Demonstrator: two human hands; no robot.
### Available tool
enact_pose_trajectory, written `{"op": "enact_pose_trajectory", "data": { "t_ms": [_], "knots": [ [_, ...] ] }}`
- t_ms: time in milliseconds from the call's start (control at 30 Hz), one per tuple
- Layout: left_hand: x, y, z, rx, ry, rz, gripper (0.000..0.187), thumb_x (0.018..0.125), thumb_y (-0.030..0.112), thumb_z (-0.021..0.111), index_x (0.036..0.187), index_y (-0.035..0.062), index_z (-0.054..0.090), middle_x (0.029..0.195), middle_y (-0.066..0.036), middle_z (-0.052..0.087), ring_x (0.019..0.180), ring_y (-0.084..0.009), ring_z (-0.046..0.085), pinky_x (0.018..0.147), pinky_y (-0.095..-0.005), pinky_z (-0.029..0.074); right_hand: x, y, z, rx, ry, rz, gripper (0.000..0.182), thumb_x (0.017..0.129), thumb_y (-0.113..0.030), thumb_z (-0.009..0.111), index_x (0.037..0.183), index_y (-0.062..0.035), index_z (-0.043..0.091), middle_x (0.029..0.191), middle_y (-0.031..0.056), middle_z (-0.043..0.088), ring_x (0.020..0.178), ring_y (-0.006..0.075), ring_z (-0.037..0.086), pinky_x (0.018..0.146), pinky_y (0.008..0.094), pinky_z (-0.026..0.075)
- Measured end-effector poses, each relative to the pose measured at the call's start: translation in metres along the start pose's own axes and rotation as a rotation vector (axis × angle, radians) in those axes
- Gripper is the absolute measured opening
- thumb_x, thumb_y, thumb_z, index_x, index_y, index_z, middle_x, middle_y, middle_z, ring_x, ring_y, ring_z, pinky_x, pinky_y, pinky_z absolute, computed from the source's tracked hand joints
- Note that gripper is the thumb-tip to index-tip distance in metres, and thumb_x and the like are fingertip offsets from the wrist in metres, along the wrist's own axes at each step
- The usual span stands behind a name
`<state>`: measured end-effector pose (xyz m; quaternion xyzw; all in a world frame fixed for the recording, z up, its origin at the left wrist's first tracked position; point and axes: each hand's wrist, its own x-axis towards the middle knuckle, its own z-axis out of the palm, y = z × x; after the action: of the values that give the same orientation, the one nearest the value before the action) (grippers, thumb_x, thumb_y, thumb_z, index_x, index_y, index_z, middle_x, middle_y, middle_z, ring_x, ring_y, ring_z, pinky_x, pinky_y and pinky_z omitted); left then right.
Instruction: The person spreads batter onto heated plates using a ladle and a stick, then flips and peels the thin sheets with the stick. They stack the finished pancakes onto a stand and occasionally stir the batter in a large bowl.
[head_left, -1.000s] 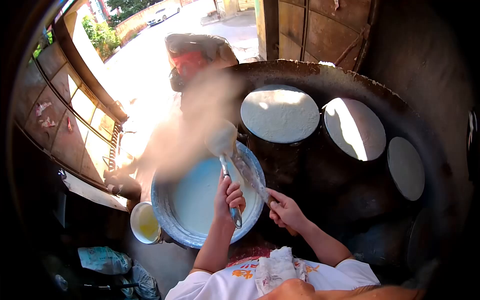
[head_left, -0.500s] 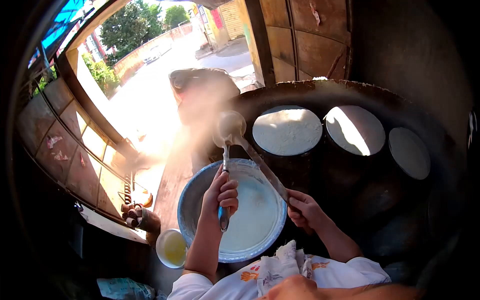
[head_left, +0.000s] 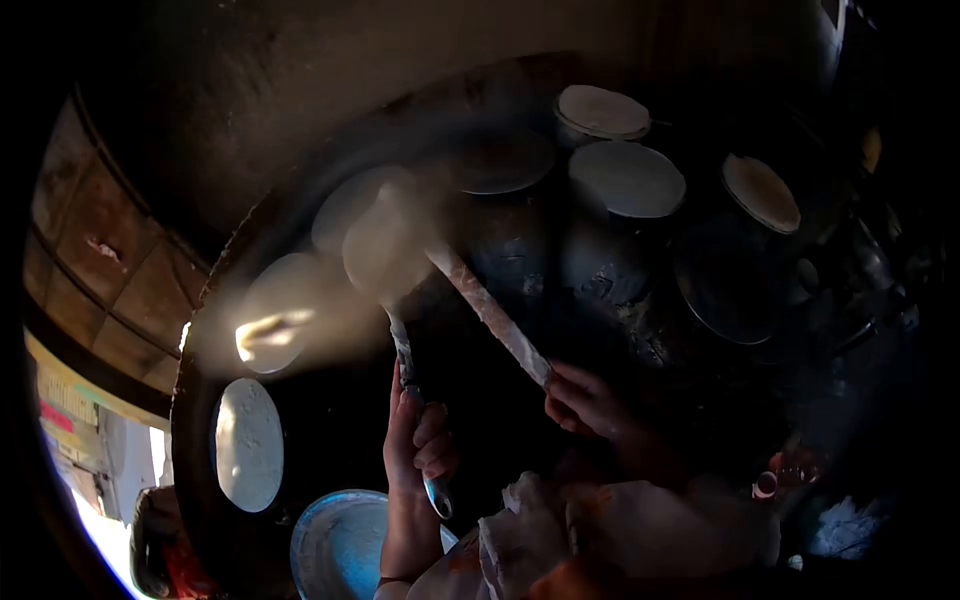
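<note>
My left hand [head_left: 418,445] is closed round the handle of a ladle [head_left: 385,250], whose round bowl is blurred and lies over the dark griddle. My right hand [head_left: 585,400] grips a long flat wooden stick [head_left: 495,315] coated with white batter. Its far end meets or overlaps the right edge of the ladle bowl; contact cannot be made out. Behind the bowl is a pale batter round [head_left: 345,205], partly hidden. To the left are a sunlit round [head_left: 275,310] and a white round [head_left: 250,445]. A batter-smeared basin [head_left: 302,545] stands beside my left forearm.
Farther right on the griddle [head_left: 325,420] are a pale round [head_left: 628,178], a raised round [head_left: 603,108] and a tilted browned one [head_left: 762,193]. A dark round plate [head_left: 730,290] sits nearer. Steam blurs the middle. A tiled wall [head_left: 110,260] borders the left.
The view has swung right, so the doorway and basin now sit lower left and more of the griddle shows. Both hands have carried the ladle and stick from above the basin to above the griddle.
</note>
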<state>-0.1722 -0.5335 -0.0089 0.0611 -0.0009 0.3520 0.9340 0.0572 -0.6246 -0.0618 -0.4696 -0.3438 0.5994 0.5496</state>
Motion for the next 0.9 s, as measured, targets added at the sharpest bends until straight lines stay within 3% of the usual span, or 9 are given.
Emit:
{"op": "enact_pose_trajectory", "data": {
  "t_ms": [100, 167, 233, 333, 433, 500, 600, 733, 900],
  "knots": [
    [0.085, -0.09, 0.027, 0.248, -0.034, -0.274, 0.034, 0.1, 0.024, 0.037, 0.133, 0.0343, 0.038, 0.062, 0.002, 0.033, 0.037, -0.0049, 0.026, 0.03, -0.0163, 0.024, -0.027, -0.036, -0.066, -0.336, 0.482, -0.5, 0.044, 0.093, -0.007, 0.053, 0.136, -0.0059, 0.044, 0.075, 0.002, 0.055, 0.056, 0.0031, 0.043, 0.051, 0.0187, 0.037],
    [0.137, -0.162, 0.043, -0.349, 0.003, -0.71, 0.016, 0.099, 0.023, 0.041, 0.098, 0.013, 0.053, 0.062, 0.002, 0.037, 0.036, -0.0062, 0.031, 0.03, -0.0181, 0.027, -0.036, -0.022, -0.118, -0.38, 0.682, -0.62, 0.048, 0.088, -0.002, 0.06, 0.134, -0.0066, 0.047, 0.073, 0.001, 0.054, 0.059, 0.0072, 0.047, 0.055, 0.0218, 0.039],
    [0.162, -0.226, 0.09, -0.764, 0.093, -0.887, 0.038, 0.098, 0.025, 0.042, 0.063, 0.0095, 0.037, 0.046, 0.003, 0.035, 0.033, -0.0057, 0.034, 0.031, -0.0191, 0.03, -0.062, 0.042, -0.14, -0.62, 1.0, -0.834, 0.047, 0.083, 0.001, 0.062, 0.129, -0.0051, 0.052, 0.074, 0.0022, 0.058, 0.063, 0.0101, 0.05, 0.06, 0.0227, 0.041],
    [0.226, -0.314, 0.025, -0.493, -0.131, -1.066, 0.038, 0.096, 0.03, 0.046, 0.066, 0.0081, 0.039, 0.048, 0.003, 0.035, 0.034, -0.0058, 0.035, 0.032, -0.02, 0.033, -0.171, 0.144, -0.209, -0.868, 1.221, -0.666, 0.048, 0.08, 0.0, 0.063, 0.127, -0.0047, 0.053, 0.078, 0.006, 0.063, 0.064, 0.0109, 0.053, 0.059, 0.0239, 0.044],
    [0.253, -0.361, 0.008, -0.464, 0.025, -1.203, 0.025, 0.099, 0.025, 0.043, 0.103, 0.0068, 0.059, 0.062, 0.001, 0.039, 0.04, -0.0051, 0.038, 0.032, -0.0189, 0.034, -0.236, 0.117, -0.225, 0.086, 1.29, -0.345, 0.047, 0.08, 0.002, 0.055, 0.126, -0.0042, 0.054, 0.075, 0.003, 0.061, 0.057, 0.0082, 0.05, 0.05, 0.0223, 0.04],
    [0.267, -0.401, 0.001, -0.541, 0.259, -1.281, 0.024, 0.098, 0.025, 0.045, 0.101, 0.0054, 0.059, 0.063, 0.002, 0.038, 0.04, -0.0047, 0.038, 0.033, -0.0185, 0.034, -0.243, 0.098, -0.255, 0.46, 1.389, -0.436, 0.045, 0.08, 0.003, 0.05, 0.124, -0.0034, 0.056, 0.072, -0.0009, 0.056, 0.053, 0.0062, 0.046, 0.047, 0.0203, 0.036],
    [0.282, -0.465, -0.034, -0.266, 0.378, -1.341, 0.02, 0.097, 0.025, 0.048, 0.109, 0.0118, 0.058, 0.061, 0.003, 0.037, 0.041, -0.0048, 0.037, 0.034, -0.0181, 0.033, -0.208, 0.142, -0.315, 0.458, 1.59, -0.55, 0.044, 0.076, 0.006, 0.053, 0.118, -0.0028, 0.059, 0.075, -0.0011, 0.057, 0.056, 0.0073, 0.051, 0.047, 0.0218, 0.04],
    [0.272, -0.502, -0.039, 0.918, 0.045, -1.137, 0.046, 0.096, 0.02, 0.051, 0.137, 0.0356, 0.037, 0.058, 0.004, 0.035, 0.041, -0.0063, 0.032, 0.036, -0.0206, 0.031, -0.171, 0.17, -0.317, 0.421, 1.747, -0.536, 0.04, 0.07, 0.005, 0.058, 0.108, -0.0029, 0.066, 0.093, 0.0029, 0.059, 0.073, 0.0099, 0.056, 0.064, 0.0234, 0.048],
    [0.295, -0.517, -0.061, 1.308, -0.174, -1.161, 0.066, 0.093, 0.013, 0.054, 0.146, 0.0343, 0.02, 0.058, 0.003, 0.035, 0.042, -0.0081, 0.034, 0.037, -0.0261, 0.033, -0.161, 0.134, -0.309, 0.122, 1.924, -0.456, 0.042, 0.066, 0.003, 0.059, 0.106, -0.0028, 0.065, 0.092, 0.007, 0.058, 0.081, 0.0154, 0.057, 0.077, 0.0262, 0.046]
  ]
}}
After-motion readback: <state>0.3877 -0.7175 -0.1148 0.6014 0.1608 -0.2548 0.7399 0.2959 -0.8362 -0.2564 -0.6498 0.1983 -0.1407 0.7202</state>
